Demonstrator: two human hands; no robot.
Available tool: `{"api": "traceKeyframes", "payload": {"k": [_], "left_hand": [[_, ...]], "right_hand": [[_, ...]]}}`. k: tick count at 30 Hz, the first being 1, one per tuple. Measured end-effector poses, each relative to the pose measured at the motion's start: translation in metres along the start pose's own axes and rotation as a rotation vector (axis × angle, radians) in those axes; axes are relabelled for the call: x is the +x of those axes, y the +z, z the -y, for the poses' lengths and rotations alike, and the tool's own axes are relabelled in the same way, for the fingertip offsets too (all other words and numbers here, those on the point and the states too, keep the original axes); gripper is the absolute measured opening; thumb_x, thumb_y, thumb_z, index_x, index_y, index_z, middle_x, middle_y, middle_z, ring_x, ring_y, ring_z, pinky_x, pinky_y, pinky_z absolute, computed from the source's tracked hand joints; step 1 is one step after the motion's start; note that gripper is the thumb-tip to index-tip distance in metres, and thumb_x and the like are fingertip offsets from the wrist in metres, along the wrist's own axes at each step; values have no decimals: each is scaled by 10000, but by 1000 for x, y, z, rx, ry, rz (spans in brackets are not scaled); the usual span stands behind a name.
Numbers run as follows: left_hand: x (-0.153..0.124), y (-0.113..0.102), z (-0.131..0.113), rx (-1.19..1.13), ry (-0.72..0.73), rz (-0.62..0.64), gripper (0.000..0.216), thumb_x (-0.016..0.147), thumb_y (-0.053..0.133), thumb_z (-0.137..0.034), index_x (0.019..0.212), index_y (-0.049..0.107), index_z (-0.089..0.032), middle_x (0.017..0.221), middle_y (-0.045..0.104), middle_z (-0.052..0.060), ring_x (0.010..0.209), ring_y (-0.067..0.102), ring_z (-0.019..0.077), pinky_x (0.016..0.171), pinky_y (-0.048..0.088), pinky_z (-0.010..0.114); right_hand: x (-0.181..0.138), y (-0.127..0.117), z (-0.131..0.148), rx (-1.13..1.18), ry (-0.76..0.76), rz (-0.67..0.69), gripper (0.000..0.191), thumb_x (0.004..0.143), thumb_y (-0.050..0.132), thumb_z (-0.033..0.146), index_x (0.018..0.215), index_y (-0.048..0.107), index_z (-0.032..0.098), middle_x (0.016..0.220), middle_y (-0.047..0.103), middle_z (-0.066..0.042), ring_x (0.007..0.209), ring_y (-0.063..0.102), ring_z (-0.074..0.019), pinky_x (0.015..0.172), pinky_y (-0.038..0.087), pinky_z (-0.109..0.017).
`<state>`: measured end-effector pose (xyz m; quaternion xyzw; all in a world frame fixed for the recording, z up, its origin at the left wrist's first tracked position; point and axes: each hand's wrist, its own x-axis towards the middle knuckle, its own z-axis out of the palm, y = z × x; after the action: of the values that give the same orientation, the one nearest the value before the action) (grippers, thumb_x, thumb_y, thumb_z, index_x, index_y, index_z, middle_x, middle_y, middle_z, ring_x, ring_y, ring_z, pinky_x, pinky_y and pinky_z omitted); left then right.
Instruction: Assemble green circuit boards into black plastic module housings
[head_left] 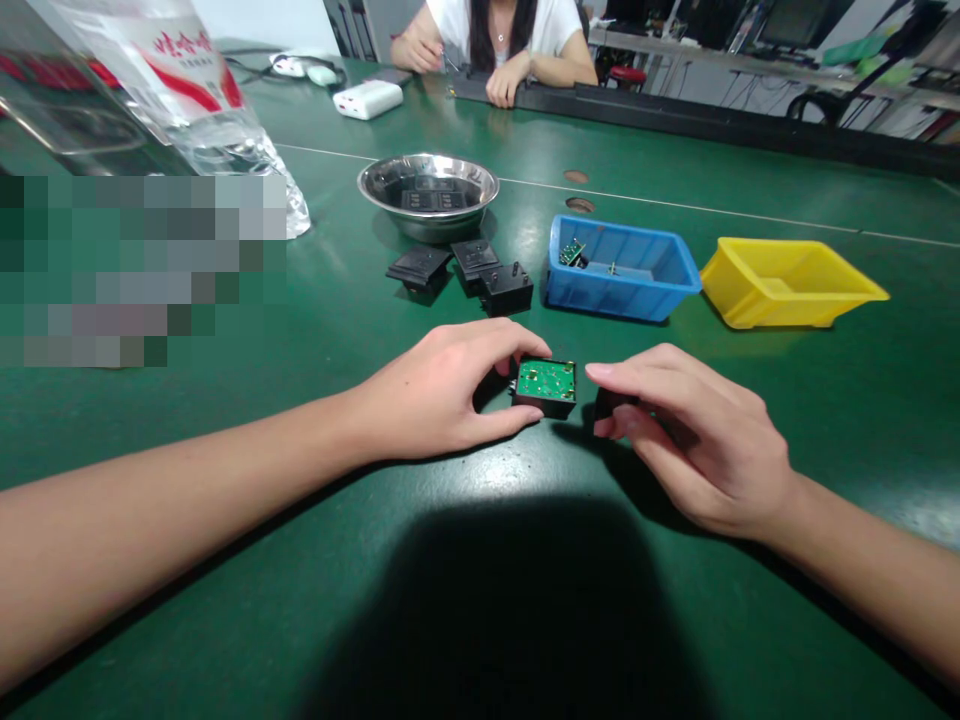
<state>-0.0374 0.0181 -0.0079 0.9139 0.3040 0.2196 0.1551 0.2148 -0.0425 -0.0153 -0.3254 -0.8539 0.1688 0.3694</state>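
Observation:
My left hand [442, 390] pinches a small black housing with a green circuit board [546, 386] in its open top, holding it down on the green table. Just to the right of it, my right hand [675, 430] is curled around a dark piece, mostly hidden under the fingers. Three black plastic housings [469, 272] lie on the table a little farther away, in front of a steel bowl [428, 190] that holds more black parts.
A blue bin [622, 270] with a few small circuit boards and a yellow bin [787, 283] stand at the right. A clear water bottle [202, 100] stands at the far left. Another person sits at the far side, hands on a black strip.

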Motion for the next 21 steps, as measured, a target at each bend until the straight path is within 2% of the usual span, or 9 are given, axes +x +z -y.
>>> {"api": "traceKeyframes", "payload": {"k": [3, 5, 8, 10, 13, 17, 19, 21], "left_hand": [[-4, 3, -4, -8, 9, -8, 399, 870, 700, -391, 1212, 616, -205, 977, 707, 9, 848, 678, 153, 809, 509, 245], [-7, 5, -7, -2, 21, -28, 432, 876, 701, -426, 1242, 599, -221, 981, 717, 10, 864, 689, 160, 818, 515, 252], [-8, 6, -7, -5, 97, -46, 479, 880, 696, -474, 1271, 579, -223, 1038, 726, 45, 931, 698, 187, 847, 525, 278], [-8, 4, -6, -18, 162, -42, 478, 888, 686, -488, 1276, 584, -229, 1104, 724, 81, 994, 691, 210, 878, 531, 306], [-6, -1, -5, -21, 219, -36, 420, 897, 674, -491, 1236, 627, -247, 1136, 721, 105, 1032, 679, 226, 899, 535, 336], [-7, -3, -5, 25, 233, -66, 314, 926, 648, -448, 1165, 672, -246, 1058, 733, 89, 983, 679, 206, 893, 532, 324], [-7, -2, -6, 39, 262, -114, 305, 923, 658, -436, 1155, 678, -239, 1032, 730, 81, 960, 677, 195, 889, 526, 312], [-7, -2, -7, 45, 271, -152, 308, 913, 676, -429, 1149, 682, -231, 1026, 724, 76, 953, 674, 187, 884, 524, 301]], "right_hand": [[-3, 6, 5, 65, 71, -96, 516, 876, 644, 63, 1344, 568, 267, 1049, 709, -44, 835, 703, -165, 748, 595, -300], [-3, 8, 10, 69, 107, -148, 417, 852, 692, 75, 1220, 634, 260, 994, 733, -30, 823, 711, -165, 748, 596, -293], [-1, 8, 16, 63, 112, -152, 209, 855, 694, 87, 997, 693, 241, 896, 750, -26, 815, 722, -174, 737, 595, -292], [1, 8, 20, 56, 142, -167, 147, 862, 698, 110, 938, 703, 235, 868, 755, -30, 794, 725, -177, 709, 599, -289], [3, 9, 24, 110, 272, -222, 105, 852, 727, 145, 918, 712, 227, 841, 760, -23, 694, 718, -155, 615, 594, -256], [5, 13, 27, 282, 401, -247, 95, 839, 735, 130, 886, 705, 207, 696, 719, 23, 531, 668, -108, 517, 564, -202], [5, 13, 25, 296, 409, -247, 92, 851, 730, 142, 911, 704, 206, 710, 712, 21, 540, 663, -107, 518, 559, -205], [5, 11, 21, 229, 348, -232, 128, 871, 718, 171, 991, 707, 212, 797, 714, -3, 615, 671, -121, 572, 572, -236]]}}
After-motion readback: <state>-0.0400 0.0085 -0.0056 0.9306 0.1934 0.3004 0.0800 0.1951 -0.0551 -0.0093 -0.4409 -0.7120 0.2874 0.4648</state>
